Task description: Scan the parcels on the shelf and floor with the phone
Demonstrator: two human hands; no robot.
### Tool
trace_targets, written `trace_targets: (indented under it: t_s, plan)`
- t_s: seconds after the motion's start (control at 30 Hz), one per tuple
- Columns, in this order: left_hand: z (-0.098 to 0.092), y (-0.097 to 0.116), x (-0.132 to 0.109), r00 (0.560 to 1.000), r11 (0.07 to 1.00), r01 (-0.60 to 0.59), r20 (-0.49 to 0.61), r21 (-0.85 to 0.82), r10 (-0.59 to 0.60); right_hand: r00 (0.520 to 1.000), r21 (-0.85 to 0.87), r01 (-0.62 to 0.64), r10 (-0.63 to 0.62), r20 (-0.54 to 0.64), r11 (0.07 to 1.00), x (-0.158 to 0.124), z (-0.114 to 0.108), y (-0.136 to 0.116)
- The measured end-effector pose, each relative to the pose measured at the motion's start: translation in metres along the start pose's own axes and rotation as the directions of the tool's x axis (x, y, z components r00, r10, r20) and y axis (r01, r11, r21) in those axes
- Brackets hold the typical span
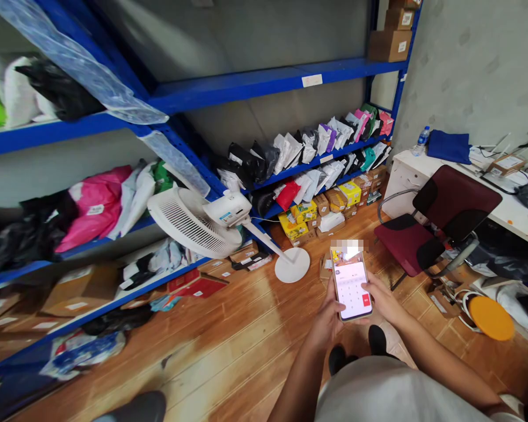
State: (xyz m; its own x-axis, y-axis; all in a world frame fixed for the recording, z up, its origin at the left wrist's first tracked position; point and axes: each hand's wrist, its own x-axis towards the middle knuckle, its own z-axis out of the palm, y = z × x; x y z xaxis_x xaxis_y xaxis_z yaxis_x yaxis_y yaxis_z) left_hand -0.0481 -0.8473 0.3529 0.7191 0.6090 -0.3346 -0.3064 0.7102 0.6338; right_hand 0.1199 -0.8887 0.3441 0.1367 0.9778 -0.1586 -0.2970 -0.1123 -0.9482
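A smartphone (351, 287) is held upright in front of my body, its lit screen facing me. On the screen I see a white number keypad with a red key at the lower right; the top edge is blurred out. My left hand (331, 310) wraps round the phone's left side, thumb over the lower left of the screen. Round the right side closes my right hand (381, 298), its thumb on the screen's right part near the red key. The fingers behind the phone are hidden.
Blue shelves (264, 82) hold many wrapped parcels (290, 149) and cardboard boxes. A white standing fan (193, 220) is on the wooden floor ahead. To the right are a dark red chair (440, 220), a white desk (407, 170) and an orange round stool (491, 318). Someone's shoe (136, 407) shows bottom left.
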Motion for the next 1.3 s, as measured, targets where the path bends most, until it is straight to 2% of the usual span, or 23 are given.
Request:
trace_targets:
  t_s: [0.23,0.3,0.43,0.53,0.77,0.87,1.0,1.17,1.3]
  plan:
    - [0.022,-0.013,0.012,0.975,0.984,-0.024,-0.212,0.175,0.062,0.999,-0.009,0.021,-0.021,0.048,1.000,-0.009,-0.013,-0.007]
    - [0.025,-0.013,0.010,0.978,0.988,-0.026,-0.199,0.153,0.056,0.998,-0.008,0.012,-0.012,0.060,1.000,-0.010,-0.015,-0.007]
    - [0.024,-0.008,0.003,0.998,0.999,-0.054,-0.042,0.008,0.054,0.998,0.007,-0.002,0.002,0.066,1.000,-0.012,-0.016,-0.006]
    - [0.018,-0.009,0.000,0.999,0.999,-0.035,0.032,-0.018,0.036,0.997,0.024,-0.001,-0.001,0.073,1.000,-0.012,-0.014,-0.009]
    - [0.001,-0.032,0.010,0.998,0.998,-0.051,-0.025,-0.038,0.050,0.999,0.058,-0.021,0.019,0.044,0.998,-0.015,-0.010,-0.015]
    - [0.005,-0.027,0.008,0.998,0.995,-0.061,0.023,-0.077,0.063,0.999,0.076,-0.045,0.044,0.022,0.996,-0.012,-0.010,-0.012]
    - [0.018,-0.013,0.007,0.997,0.999,-0.027,0.065,-0.043,0.029,0.997,0.108,-0.079,0.080,-0.006,0.991,-0.006,-0.013,-0.008]
    - [0.022,-0.016,0.022,0.998,0.997,-0.047,0.029,-0.060,0.049,0.992,0.141,-0.128,0.128,0.014,0.982,0.004,-0.023,-0.006]
    - [0.014,-0.025,0.035,0.998,0.997,-0.013,-0.055,-0.080,0.009,0.983,0.159,-0.178,0.167,0.082,0.971,0.016,-0.036,0.005]
